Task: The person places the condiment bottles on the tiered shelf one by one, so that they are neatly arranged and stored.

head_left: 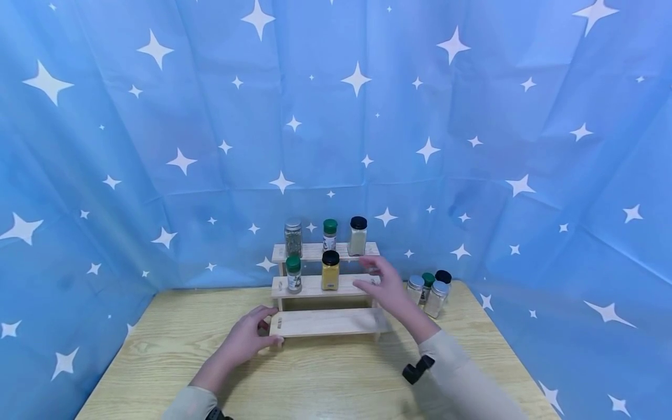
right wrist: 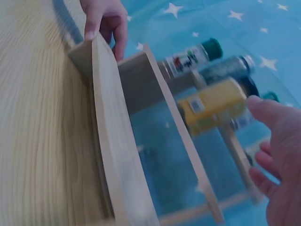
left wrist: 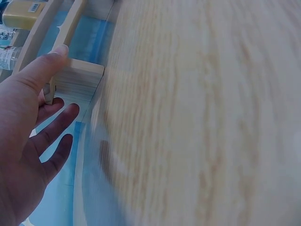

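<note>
A three-step wooden spice rack (head_left: 325, 324) stands on the table. My left hand (head_left: 247, 333) pinches the left end of its bottom step between thumb and index finger, the other fingers (left wrist: 59, 155) spread loose. Over the right end of the middle step is my right hand (head_left: 389, 287), fingers apart and holding nothing. That step carries a green-capped spice jar (head_left: 294, 279) and a black-capped jar of yellow powder (head_left: 330, 275). On the top step stand a silver-capped jar (head_left: 293, 240), a green-capped jar (head_left: 329, 238) and a black-capped jar of pale contents (head_left: 358, 239).
Right of the rack, several more spice jars (head_left: 437, 300) with silver, green and black caps are grouped on the wooden table (head_left: 336, 379). A blue curtain (head_left: 325, 146) with white stars hangs behind and along both sides.
</note>
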Available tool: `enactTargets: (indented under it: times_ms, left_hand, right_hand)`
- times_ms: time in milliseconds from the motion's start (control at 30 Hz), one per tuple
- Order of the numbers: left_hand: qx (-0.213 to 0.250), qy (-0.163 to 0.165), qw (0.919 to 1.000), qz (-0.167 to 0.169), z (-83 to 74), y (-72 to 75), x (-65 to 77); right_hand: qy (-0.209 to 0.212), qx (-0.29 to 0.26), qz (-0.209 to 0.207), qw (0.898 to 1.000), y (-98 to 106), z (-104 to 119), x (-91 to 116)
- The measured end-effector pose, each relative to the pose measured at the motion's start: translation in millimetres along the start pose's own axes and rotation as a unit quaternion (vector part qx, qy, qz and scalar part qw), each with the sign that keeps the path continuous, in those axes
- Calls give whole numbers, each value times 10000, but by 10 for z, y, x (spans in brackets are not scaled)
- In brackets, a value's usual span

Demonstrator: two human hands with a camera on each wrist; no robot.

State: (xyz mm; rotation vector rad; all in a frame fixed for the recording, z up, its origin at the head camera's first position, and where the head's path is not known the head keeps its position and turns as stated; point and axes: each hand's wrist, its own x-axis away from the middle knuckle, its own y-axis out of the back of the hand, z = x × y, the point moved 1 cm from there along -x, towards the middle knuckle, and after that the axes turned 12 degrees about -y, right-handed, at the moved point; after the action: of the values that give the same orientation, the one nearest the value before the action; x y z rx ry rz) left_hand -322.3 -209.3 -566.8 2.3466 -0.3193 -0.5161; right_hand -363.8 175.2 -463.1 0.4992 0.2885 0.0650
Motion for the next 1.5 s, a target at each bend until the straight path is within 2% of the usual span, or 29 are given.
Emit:
enactTargets:
  times_ms: [167,367,600,867,1133,1500]
  left_hand:
    - [-7,-52,10000,18,-11,11,3]
    - [13,-106,9999,7,-7,11,12]
    - [19,-94,9999,39,3,3,19]
    - [7,-59,10000,24,1,1,9]
    - [43,-91,9999,2,4,-8,12]
    - [47,-75,10000,6,25,-12,6]
  right_hand:
    - [-38,406,-475,9980,364,-208,194]
    - [-189,688,-1264,9894,768,-521,380]
    - [-557,829,-1892,9768,1039,-842,537]
    - [-981,942,-2234,9652,1006,-1175,585]
    - [-1114,984,-2578,9547,927,-1300,584]
    - [-1674,979,-2351,9524,824,-1482,548]
